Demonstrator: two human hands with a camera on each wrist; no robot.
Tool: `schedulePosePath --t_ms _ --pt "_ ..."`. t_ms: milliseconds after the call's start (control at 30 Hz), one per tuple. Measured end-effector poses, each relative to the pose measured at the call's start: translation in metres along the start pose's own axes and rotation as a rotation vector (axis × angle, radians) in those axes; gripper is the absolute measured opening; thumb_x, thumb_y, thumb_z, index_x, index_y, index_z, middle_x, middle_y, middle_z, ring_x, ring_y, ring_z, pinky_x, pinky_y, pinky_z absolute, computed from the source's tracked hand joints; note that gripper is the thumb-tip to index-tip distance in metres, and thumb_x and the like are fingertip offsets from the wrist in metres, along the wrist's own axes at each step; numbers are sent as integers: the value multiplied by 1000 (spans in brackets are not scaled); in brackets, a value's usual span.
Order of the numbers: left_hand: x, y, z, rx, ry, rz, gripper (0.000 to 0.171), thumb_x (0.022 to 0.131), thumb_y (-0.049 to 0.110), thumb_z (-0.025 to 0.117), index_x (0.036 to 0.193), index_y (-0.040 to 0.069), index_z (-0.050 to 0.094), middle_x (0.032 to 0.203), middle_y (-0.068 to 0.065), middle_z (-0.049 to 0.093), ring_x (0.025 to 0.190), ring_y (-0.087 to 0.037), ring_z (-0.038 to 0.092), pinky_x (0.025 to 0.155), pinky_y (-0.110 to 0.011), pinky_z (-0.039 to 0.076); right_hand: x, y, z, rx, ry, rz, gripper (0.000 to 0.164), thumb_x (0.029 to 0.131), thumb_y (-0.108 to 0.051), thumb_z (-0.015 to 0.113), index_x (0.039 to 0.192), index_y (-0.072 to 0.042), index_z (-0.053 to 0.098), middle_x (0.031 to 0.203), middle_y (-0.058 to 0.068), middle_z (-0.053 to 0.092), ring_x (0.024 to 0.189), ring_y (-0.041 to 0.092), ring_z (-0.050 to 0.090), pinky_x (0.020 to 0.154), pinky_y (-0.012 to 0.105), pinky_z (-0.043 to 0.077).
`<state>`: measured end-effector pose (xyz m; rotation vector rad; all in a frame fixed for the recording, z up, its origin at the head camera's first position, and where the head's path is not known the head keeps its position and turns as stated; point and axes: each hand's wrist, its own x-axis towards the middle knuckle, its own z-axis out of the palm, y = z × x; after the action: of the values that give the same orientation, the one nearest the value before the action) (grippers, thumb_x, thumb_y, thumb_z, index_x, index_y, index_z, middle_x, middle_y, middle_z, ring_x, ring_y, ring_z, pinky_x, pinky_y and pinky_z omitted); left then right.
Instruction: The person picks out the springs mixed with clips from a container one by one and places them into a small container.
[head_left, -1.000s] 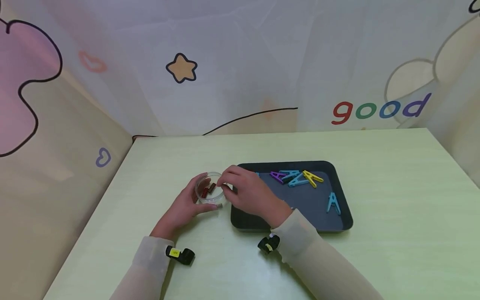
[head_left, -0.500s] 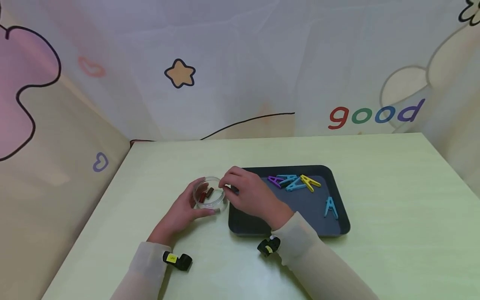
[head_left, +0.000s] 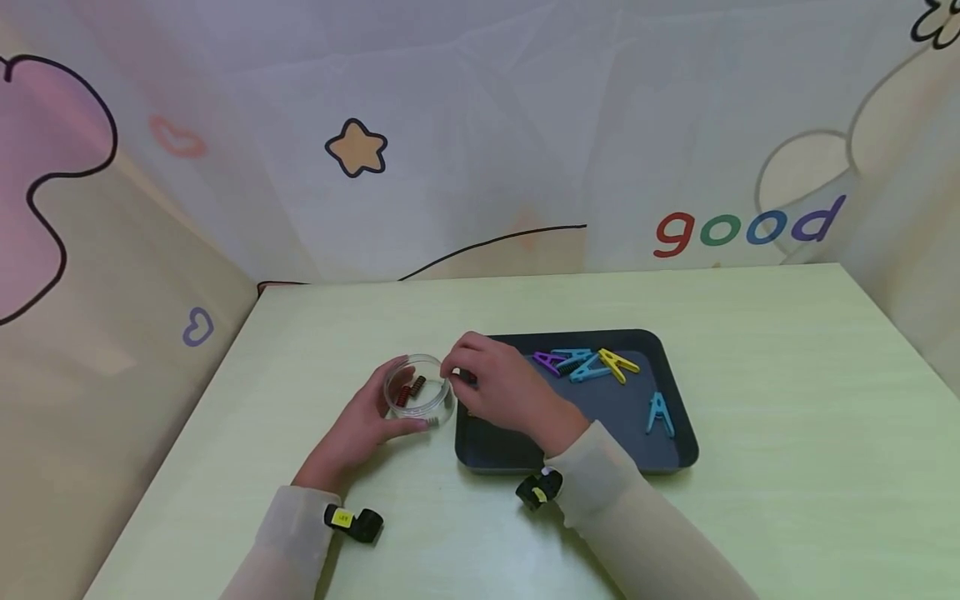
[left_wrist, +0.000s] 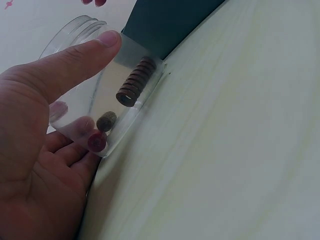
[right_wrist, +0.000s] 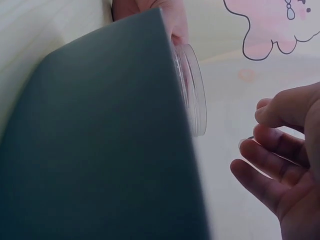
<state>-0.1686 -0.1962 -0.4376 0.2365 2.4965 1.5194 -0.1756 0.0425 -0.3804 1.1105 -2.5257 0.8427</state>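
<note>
The left forearm [head_left: 281, 542] reaches in from the lower left; the left hand [head_left: 362, 429] is curved into a grip, thumb [left_wrist: 80, 62] stretched along the near side, fingers [left_wrist: 75, 165] around the far side; the right forearm [head_left: 652, 525] slants in from the lower right; the right hand [head_left: 510, 392] arches, back upward, thumb and index tips close together, other fingers loosely bent.

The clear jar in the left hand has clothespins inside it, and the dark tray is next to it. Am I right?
Not quite: the clear jar in the left hand has springs inside, as the left wrist view shows. The dark tray is indeed next to it.
</note>
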Motion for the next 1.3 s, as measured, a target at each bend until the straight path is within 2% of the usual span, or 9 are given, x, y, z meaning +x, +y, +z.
schedulePosePath --t_ms 200,433,633,800,933,1133,1300 --pt "-8 19 0 -6 -6 -1 91 80 19 80 151 21 24 154 -10 37 146 -26 31 121 -48 22 1 1 -3 -16 2 19 11 90 -12 65 99 -13 71 103 1 64 84 14 61 80 27 56" --pt "-11 21 0 7 0 -9 90 79 18 81 151 20 25 153 -9 38 145 -26 31 120 -48 22 1 1 -3 -24 15 33 11 90 -12 64 99 -14 70 101 0 63 81 12 58 76 26 55" --pt "-8 15 0 -1 1 11 90 79 17 81 150 20 26 152 -9 40 144 -26 33 120 -48 23 0 2 -6 -25 9 79 10 90 -12 64 98 -14 70 99 0 62 82 11 58 77 25 55" --pt "1 -1 0 -4 8 24 92 77 21 83 149 25 26 152 -6 40 144 -24 33 121 -48 22 0 5 -8 -16 -1 113 11 91 -13 63 99 -14 70 100 0 62 86 17 61 80 28 56" --pt "5 -11 0 -1 8 29 95 74 29 85 148 31 26 152 -2 40 145 -21 33 121 -48 23 0 7 -9 -11 4 139 11 91 -14 63 100 -14 70 101 0 62 87 16 61 82 28 56" --pt "6 -12 -1 -7 6 43 95 73 34 85 148 33 27 153 -1 40 145 -22 33 120 -49 23 0 8 -12 -8 7 168 9 89 -17 66 98 -15 69 100 0 62 86 13 59 82 27 56" --pt "5 -13 -1 -4 4 49 94 73 32 85 148 33 27 153 -2 40 145 -22 33 120 -49 22 0 10 -13 -5 -12 198 11 89 -19 66 99 -14 69 100 1 62 88 16 62 83 29 56"
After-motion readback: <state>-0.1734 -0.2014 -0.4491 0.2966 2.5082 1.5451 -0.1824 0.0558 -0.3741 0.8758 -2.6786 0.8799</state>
